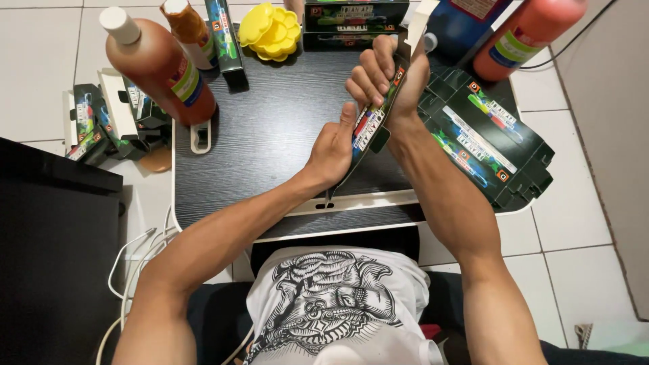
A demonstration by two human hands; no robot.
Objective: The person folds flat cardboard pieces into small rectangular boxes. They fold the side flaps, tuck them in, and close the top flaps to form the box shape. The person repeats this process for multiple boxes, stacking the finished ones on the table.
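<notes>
Hands, left (333,150) and right (385,74), both clamped on a flattened dark carton (374,118) above the table (270,128)

The top edge cuts off several things on the dark tabletop (270,135): the blue bottle (460,23), the red bottle (527,30) beside it, a small orange bottle (186,23), and the stack of dark boxes (355,17).

The flat carton (372,125) held between the hands is seen nearly edge-on, so its printed face is mostly hidden. The left hand (331,149) covers its lower part, and the right hand (385,74) wraps its upper part. The left fingers lie behind the carton, out of sight.

The pile of flattened cartons (487,135) is partly hidden behind the right forearm.

The bottom edge cuts off both upper arms.
</notes>
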